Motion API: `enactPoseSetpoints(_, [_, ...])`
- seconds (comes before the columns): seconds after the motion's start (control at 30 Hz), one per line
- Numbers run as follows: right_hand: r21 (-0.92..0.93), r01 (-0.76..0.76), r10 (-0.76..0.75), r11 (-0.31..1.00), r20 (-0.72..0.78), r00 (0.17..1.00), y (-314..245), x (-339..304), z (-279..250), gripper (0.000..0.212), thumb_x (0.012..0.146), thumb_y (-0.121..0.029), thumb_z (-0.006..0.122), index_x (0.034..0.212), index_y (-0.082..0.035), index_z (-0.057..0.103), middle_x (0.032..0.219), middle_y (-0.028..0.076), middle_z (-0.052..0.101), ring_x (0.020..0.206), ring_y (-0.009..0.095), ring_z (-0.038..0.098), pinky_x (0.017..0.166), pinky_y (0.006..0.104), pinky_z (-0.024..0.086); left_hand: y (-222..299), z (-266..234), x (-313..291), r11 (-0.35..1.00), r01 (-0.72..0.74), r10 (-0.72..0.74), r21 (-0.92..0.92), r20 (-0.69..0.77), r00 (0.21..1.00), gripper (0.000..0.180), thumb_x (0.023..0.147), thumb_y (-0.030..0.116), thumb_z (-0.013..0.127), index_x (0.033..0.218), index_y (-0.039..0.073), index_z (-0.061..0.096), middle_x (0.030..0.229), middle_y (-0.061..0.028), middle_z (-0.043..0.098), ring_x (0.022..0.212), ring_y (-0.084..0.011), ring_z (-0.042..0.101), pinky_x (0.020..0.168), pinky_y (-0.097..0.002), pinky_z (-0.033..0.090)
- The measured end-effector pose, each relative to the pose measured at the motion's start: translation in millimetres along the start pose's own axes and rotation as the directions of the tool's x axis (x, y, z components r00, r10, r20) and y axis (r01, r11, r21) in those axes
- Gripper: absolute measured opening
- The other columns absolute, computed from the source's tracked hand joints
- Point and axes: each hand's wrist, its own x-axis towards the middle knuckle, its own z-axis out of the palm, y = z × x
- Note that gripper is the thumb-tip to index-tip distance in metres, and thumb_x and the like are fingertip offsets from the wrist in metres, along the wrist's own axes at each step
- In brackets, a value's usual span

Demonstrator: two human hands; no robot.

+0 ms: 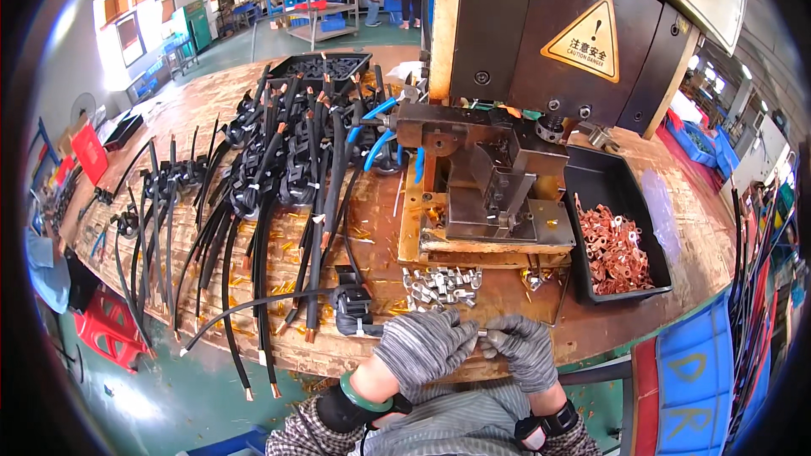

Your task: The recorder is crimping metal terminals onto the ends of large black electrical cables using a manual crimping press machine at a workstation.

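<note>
At the table's front edge, my gloved left hand (427, 346) and my gloved right hand (521, 350) meet with pinched fingers. Between their fingertips shows a small silver metal piece (482, 333), perhaps a cable lug; the gloves cover most of it. Just beyond lies a pile of silver cable lugs (442, 287). Left of my left hand, a black molded cable part (352, 308) rests on the wood, with a black cable running left from it. Straight ahead stands a crimping press (507, 177), its steel die block above a base plate.
Right of the press, a black tray (656, 266) holds copper-coloured lugs (610, 249). Bundles of black cables (291, 152) with bare copper ends cover the table's left side, some overhanging the front edge. A black bin (317, 67) sits behind them. A blue crate (694, 380) stands at lower right.
</note>
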Motion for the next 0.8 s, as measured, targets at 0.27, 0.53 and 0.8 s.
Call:
enactPoseSetpoints(0.27, [-0.111,-0.039,0.040,0.993,0.007,0.999,-3,0,-5,0.018,0.078,-0.006,0.066,0.092,0.003,0.061,0.080,0.011,0.066,0.064,0.015,0.063,0.061,0.0254,0.053,1,6,-1,0.999,0.001,-0.001,-0.041,-0.009,1.000,0.030,0.084,0.033,0.051,0.100,0.010,0.062,0.078,-0.0061,0.058,0.067,-0.0237,0.058,0.055,-0.0350,0.047])
enactPoseSetpoints(0.53, [-0.063,-0.019,0.027,0.998,0.120,0.992,-4,-2,-7,0.023,0.079,-0.007,0.066,0.098,0.004,0.061,0.083,0.009,0.066,0.071,0.013,0.062,0.065,0.0238,0.052,3,2,-1,0.999,0.007,-0.008,-0.042,-0.032,0.999,0.028,0.082,0.031,0.053,0.096,0.009,0.062,0.077,-0.0059,0.058,0.065,-0.0238,0.058,0.054,-0.0352,0.046])
enactPoseSetpoints(0.8, [-0.174,-0.068,0.104,0.982,0.213,0.972,-12,11,-14,0.023,0.079,-0.006,0.066,0.099,0.004,0.062,0.084,0.009,0.066,0.072,0.013,0.063,0.065,0.0236,0.052,0,5,-1,0.997,-0.039,0.034,-0.065,-0.074,0.997,0.025,0.081,0.028,0.054,0.092,0.008,0.062,0.074,-0.0057,0.057,0.063,-0.0236,0.058,0.051,-0.0349,0.045])
